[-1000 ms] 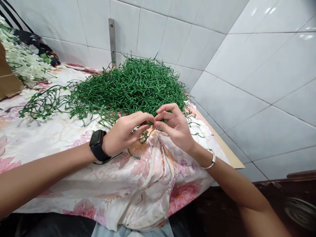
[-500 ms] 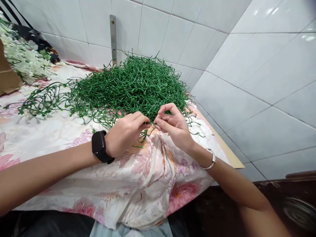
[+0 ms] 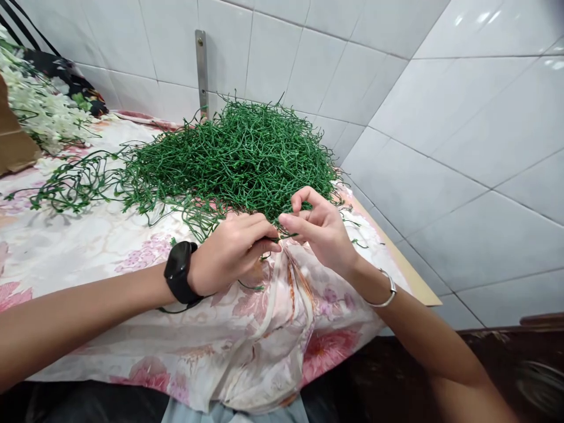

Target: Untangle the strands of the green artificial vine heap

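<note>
A large heap of thin green artificial stems (image 3: 247, 158) lies in front of both hands. My left hand (image 3: 240, 247), with a black watch on its wrist, is closed with fingers and thumb pinched on a green stem; part of the stem trails out below the palm. Close on its right, my right hand (image 3: 319, 232) holds thumb and fingertips together at a bit of green stem between the hands. Its index finger is curled above. The stem's middle is mostly covered by fingers.
Floral cloth (image 3: 145, 341) covers the table and bunches up at the front. White artificial flowers (image 3: 48, 111) and a brown cardboard piece (image 3: 15, 141) are at the left. Tiled walls (image 3: 462, 129) close in behind and right; a metal bracket (image 3: 201, 73) stands against the back wall.
Both hands have shifted slightly right and toward me, the left turning a little. A green strand now shows below the left wrist.
</note>
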Action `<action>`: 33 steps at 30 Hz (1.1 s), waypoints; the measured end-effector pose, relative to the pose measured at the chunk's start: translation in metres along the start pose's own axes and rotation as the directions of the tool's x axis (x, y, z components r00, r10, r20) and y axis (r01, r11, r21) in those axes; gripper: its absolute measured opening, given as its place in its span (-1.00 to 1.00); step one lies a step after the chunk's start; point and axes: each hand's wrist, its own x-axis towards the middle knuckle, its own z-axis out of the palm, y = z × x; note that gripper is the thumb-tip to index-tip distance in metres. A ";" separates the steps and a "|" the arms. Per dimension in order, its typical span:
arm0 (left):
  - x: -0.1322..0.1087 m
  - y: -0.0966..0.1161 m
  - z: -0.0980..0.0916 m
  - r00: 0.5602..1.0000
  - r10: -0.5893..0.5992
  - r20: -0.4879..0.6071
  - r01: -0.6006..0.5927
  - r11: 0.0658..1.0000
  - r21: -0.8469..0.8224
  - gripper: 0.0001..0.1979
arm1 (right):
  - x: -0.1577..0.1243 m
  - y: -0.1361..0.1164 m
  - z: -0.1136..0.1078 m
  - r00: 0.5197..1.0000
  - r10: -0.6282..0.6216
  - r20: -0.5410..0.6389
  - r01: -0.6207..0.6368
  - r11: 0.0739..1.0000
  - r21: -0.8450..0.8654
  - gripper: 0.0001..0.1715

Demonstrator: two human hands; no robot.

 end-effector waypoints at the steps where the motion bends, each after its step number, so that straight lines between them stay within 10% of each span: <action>1: -0.002 -0.001 0.001 0.999 0.039 -0.007 -0.038 0.997 0.072 -0.87 | -0.002 -0.001 0.001 0.999 -0.050 -0.011 0.049 0.996 -0.079 -0.72; 5: -0.006 -0.004 0.002 0.975 0.219 0.033 -0.218 0.926 0.309 -0.84 | -0.007 -0.004 0.005 0.987 -0.163 0.003 0.158 0.946 -0.282 -0.73; 11: 0.002 -0.005 -0.005 0.915 0.403 0.030 -0.362 0.785 0.502 -0.80 | 0.000 -0.008 0.002 0.994 0.107 0.012 -0.107 0.994 0.023 -0.68; 16: 0.006 -0.005 -0.006 0.856 0.509 0.084 -0.444 0.644 0.623 -0.81 | -0.001 -0.011 0.005 0.992 0.020 -0.126 -0.030 0.997 -0.075 -0.66; 33: 0.021 -0.018 -0.002 0.779 0.603 0.173 -0.486 0.406 0.773 -0.79 | 0.012 -0.017 -0.003 0.930 0.367 -0.007 -0.342 0.872 0.351 -0.51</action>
